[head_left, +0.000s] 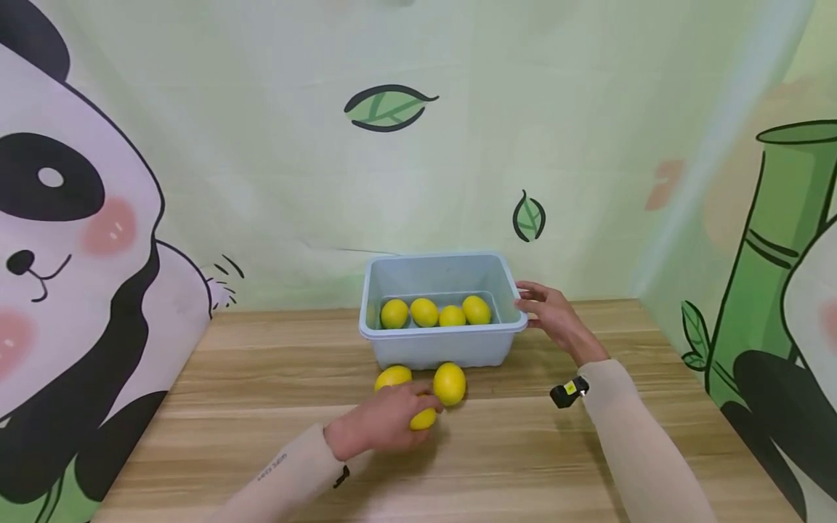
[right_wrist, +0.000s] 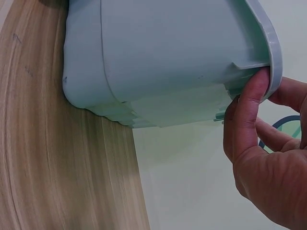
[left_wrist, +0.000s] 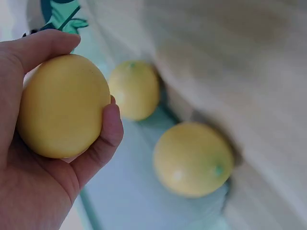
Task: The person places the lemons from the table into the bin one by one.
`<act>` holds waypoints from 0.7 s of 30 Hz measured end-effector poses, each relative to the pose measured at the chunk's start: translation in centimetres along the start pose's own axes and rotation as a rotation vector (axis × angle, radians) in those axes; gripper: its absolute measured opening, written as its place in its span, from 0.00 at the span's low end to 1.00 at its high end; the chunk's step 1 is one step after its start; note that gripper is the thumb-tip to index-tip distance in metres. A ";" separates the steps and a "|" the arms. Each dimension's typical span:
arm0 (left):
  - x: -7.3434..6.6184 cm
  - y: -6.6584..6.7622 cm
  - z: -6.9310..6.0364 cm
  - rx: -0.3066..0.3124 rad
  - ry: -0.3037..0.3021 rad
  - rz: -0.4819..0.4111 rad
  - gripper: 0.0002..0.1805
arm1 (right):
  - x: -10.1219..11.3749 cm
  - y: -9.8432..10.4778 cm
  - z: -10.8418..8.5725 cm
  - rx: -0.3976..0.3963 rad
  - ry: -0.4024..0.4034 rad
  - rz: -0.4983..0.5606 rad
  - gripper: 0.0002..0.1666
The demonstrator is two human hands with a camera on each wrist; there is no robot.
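Two lemons lie before the bin; left grip curls round another lemon, right grip pinches rim.

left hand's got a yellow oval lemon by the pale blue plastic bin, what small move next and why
Probably lift the yellow oval lemon into the pale blue rectangular plastic bin: the left hand grips it, the right hand holds the bin at its side, and four similar lemons lie inside.

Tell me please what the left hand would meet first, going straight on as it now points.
Probably the rightmost lemon outside the plastic bin: in the head view it lies just ahead of the left hand, though depth is unclear.
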State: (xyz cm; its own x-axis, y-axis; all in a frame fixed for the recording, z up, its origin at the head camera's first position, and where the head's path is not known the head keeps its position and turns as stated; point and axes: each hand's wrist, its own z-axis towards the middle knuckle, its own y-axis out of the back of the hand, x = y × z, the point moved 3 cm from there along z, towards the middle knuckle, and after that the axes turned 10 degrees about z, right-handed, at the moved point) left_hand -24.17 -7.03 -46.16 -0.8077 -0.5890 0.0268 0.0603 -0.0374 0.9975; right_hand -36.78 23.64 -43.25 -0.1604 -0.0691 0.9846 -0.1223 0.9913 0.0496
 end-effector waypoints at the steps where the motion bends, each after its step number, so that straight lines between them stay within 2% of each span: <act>1: 0.1 0.5 0.1 -0.012 0.004 -0.002 0.19 | 0.0 0.0 0.0 -0.001 0.000 0.000 0.33; 6: 0.7 2.7 0.2 -0.056 0.034 0.023 0.18 | 0.0 0.0 0.1 -0.008 -0.003 0.003 0.33; 15: 1.9 5.3 0.8 -0.108 0.051 0.000 0.18 | -0.1 0.2 -0.1 -0.001 -0.002 0.001 0.34; 21: 2.8 7.8 0.9 -0.183 0.084 0.068 0.18 | 0.2 0.0 0.0 0.011 0.020 -0.025 0.34</act>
State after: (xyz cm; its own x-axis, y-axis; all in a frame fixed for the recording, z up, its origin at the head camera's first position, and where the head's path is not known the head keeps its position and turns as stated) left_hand -26.46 -8.23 -38.29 -0.7467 -0.6602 0.0808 0.2252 -0.1366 0.9647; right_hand -36.83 23.61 -43.04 -0.1379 -0.0914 0.9862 -0.1368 0.9879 0.0724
